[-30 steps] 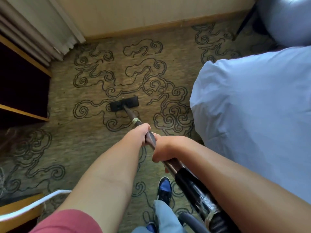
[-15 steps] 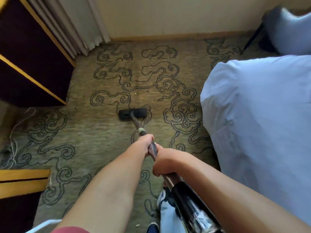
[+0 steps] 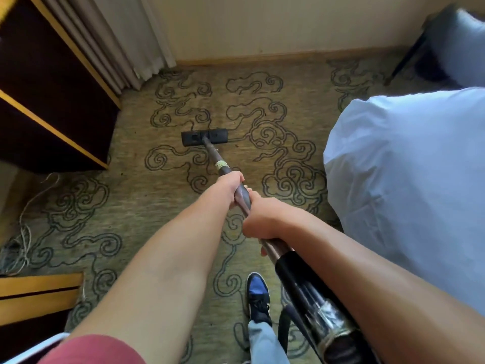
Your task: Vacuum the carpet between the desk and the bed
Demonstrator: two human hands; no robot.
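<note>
Vacuum wand [image 3: 214, 156] held by left hand [image 3: 227, 185] and right hand [image 3: 262, 219], fingers wrapped.

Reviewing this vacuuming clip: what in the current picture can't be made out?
All in the head view:
- Vacuum body: cut off by the bottom edge; only the wand and hose show.
- Underside of the floor head: pressed onto the carpet.
- Right hand fingers: mostly wrapped under the wand.
- Left hand fingers: hidden behind its knuckles.
- Bed: cut off by the right edge.
</note>
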